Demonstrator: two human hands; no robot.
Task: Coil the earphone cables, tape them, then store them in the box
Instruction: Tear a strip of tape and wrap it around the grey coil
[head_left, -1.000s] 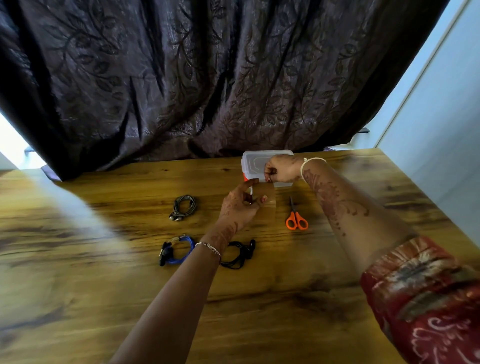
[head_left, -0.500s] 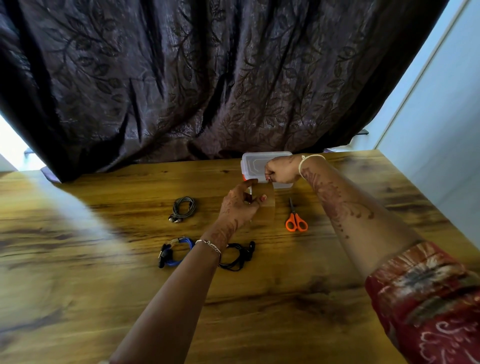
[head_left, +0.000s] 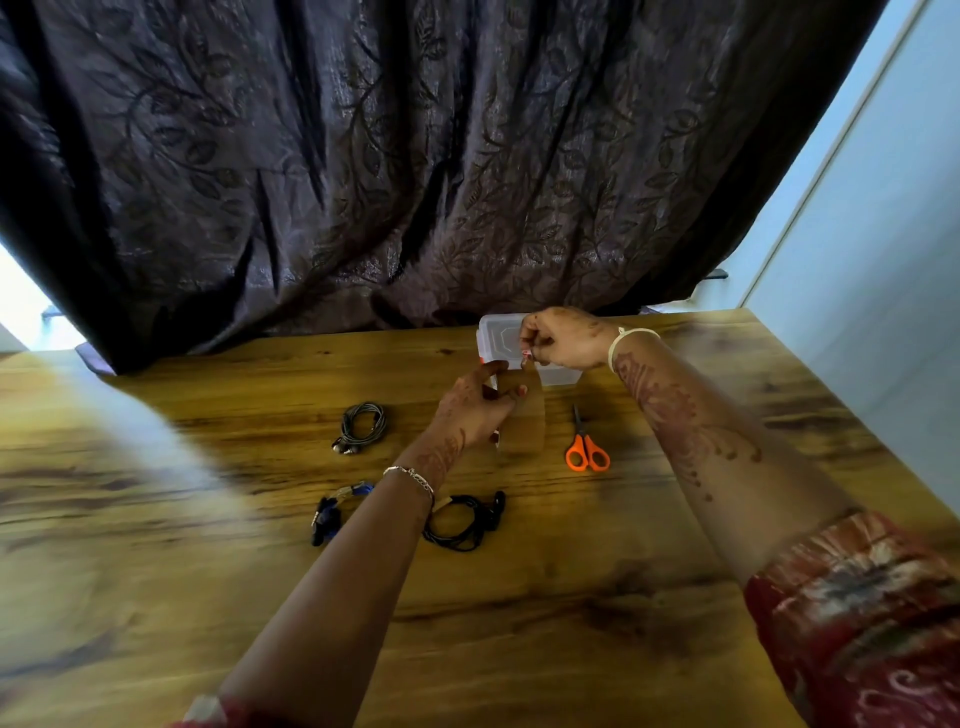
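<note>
Barely anything has shifted over the last second: the right hand (head_left: 563, 340) hovers in much the same spot before the clear plastic lidded box (head_left: 496, 332), and the strip of translucent brownish tape (head_left: 524, 421) looks slightly longer. Its thumb and forefinger pinch the strip's free end, while the left hand (head_left: 475, 413) curls round the tape roll (head_left: 493, 387), mostly hidden, so the strip hangs stretched, probably for cutting. Orange-handled scissors (head_left: 587, 452) lie just right of it on the wooden table (head_left: 519, 623), within reach. The grey coiled earphone cable (head_left: 363, 426) lies left of the hands. The blue coiled cable (head_left: 337, 512) and black coiled cable (head_left: 465, 522) lie nearer, seemingly taped already. All three are outside the box.
</note>
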